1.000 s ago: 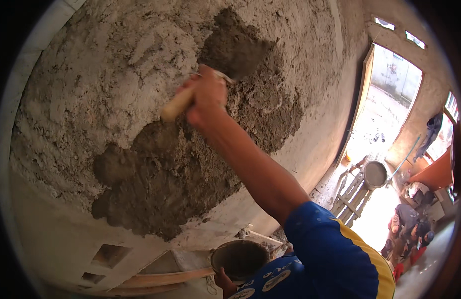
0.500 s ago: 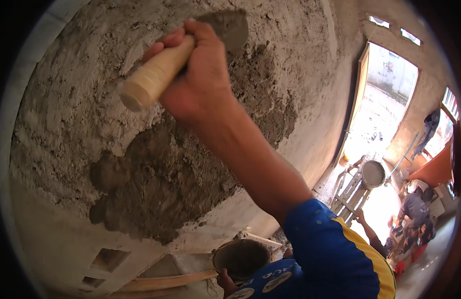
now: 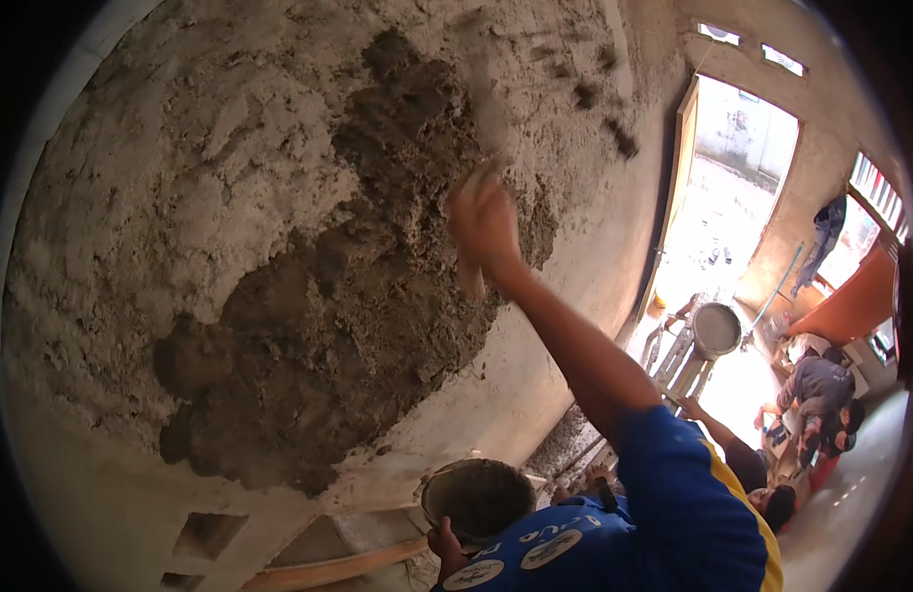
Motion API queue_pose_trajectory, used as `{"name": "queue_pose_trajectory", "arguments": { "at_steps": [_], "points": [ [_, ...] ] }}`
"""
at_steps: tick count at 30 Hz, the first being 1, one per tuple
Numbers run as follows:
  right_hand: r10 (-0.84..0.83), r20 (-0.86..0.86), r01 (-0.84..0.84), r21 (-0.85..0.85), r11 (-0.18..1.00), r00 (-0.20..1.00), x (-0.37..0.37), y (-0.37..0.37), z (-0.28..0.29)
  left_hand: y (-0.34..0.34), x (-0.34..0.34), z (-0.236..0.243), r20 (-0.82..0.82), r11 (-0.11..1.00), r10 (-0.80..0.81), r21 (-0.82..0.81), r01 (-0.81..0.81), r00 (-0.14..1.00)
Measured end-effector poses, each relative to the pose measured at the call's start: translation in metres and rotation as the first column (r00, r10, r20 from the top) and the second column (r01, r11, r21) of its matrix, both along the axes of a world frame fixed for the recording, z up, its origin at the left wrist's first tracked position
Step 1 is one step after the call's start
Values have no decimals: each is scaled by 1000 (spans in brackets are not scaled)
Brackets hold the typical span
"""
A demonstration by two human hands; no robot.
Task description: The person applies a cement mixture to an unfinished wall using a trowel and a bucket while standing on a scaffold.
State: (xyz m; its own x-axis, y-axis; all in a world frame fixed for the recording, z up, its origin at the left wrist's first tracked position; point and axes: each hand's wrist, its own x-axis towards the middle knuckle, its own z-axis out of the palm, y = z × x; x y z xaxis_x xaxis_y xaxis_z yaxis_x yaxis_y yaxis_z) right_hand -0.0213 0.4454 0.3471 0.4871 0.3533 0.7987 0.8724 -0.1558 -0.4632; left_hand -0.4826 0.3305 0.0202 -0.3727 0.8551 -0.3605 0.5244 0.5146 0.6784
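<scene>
My right hand [image 3: 486,219] is raised to the wall [image 3: 180,168], its fingers closed around the wooden handle of a trowel [image 3: 470,274]. Motion blurs the hand and the trowel's blade, which points upward. Dark wet mortar [image 3: 348,306] covers a broad rough patch beside and below the hand. Several loose clumps of mortar [image 3: 587,96] are smeared in the air or against the wall to the upper right. Low in the view, my left hand [image 3: 445,545] grips the side of a round dark bucket [image 3: 479,501] with grey mortar inside.
A wooden board [image 3: 338,565] lies below the bucket. On the right, a round tub of mortar [image 3: 717,330] stands by wooden planks [image 3: 677,347], near an open doorway [image 3: 738,187]. Other people [image 3: 822,390] crouch or bend at the lower right.
My right hand has swung right and downward with the trowel, whose blade and handle now stand nearly upright. Mortar clumps have appeared at the upper right. My left hand still holds the bucket.
</scene>
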Motion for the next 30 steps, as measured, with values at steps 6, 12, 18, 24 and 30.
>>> {"name": "queue_pose_trajectory", "arguments": {
  "at_steps": [6, 12, 18, 24, 30],
  "points": [
    [632, -730, -732, 277, 622, 260, -136, -90, -49, 6, -10, -12, -74, 992, -110, -70, 105, 991],
    [830, -453, 291, 788, 543, -325, -9, 1, -124, -2, -11, -3, -75, 992, -50, -116, 41, 996],
    [862, -283, 354, 824, 443, -420, -54, 50, -5, -14, -21, 16, -168, 982, -17, -188, -15, 986],
    [902, 57, 400, 907, 131, -427, -106, 48, 152, -12, -26, 3, -206, 974, 45, -207, -88, 978],
    [872, 69, 297, 951, 90, -485, -131, 32, 210, -21, -41, 0, -150, 969, 118, -198, -147, 982]
  ]
}}
